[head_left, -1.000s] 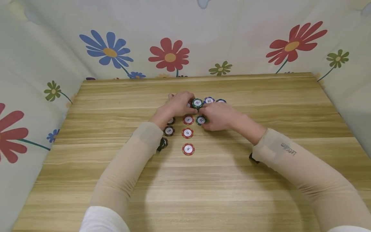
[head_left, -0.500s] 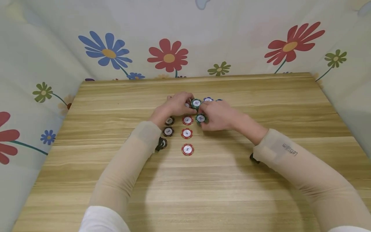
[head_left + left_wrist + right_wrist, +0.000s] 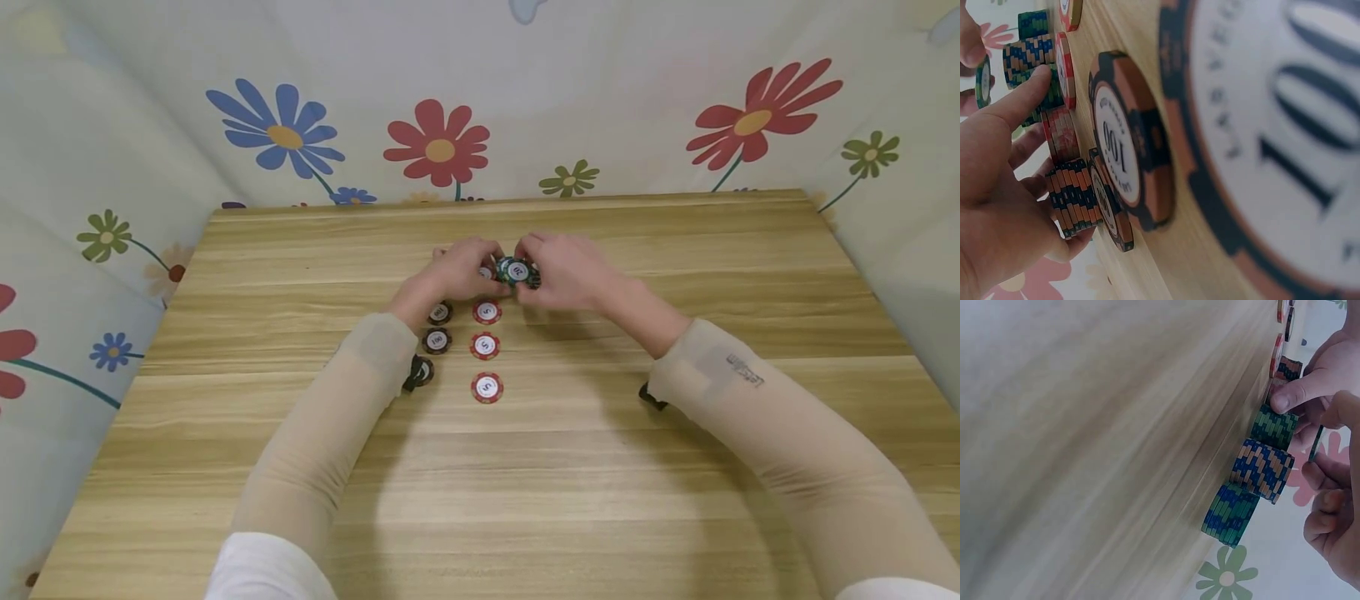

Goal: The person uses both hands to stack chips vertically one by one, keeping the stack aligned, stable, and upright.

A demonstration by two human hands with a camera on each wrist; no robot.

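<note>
In the head view my right hand (image 3: 573,271) pinches a green poker chip (image 3: 517,271) marked 20 between thumb and fingers. The right wrist view has this chip edge-on, held a little above the green chip stack (image 3: 1274,428). My left hand (image 3: 461,271) has its thumb against the front of that stack and its fingers curled behind. Beside those fingers, in the left wrist view, stand a red chip stack (image 3: 1060,134) and a black-and-orange chip stack (image 3: 1072,197). The left hand partly hides both from the head camera.
Blue-and-orange (image 3: 1262,469) and blue-and-green (image 3: 1230,514) chip stacks continue the row rightward. Three red chips (image 3: 487,387) lie flat in a column toward me, with black 100 chips (image 3: 437,340) left of them. A flowered curtain (image 3: 630,100) hangs behind the wooden table (image 3: 525,500).
My right hand has picked the loose green chip up from the table in front of the row and carried it away from me, over the green stack. The left hand stays in place.
</note>
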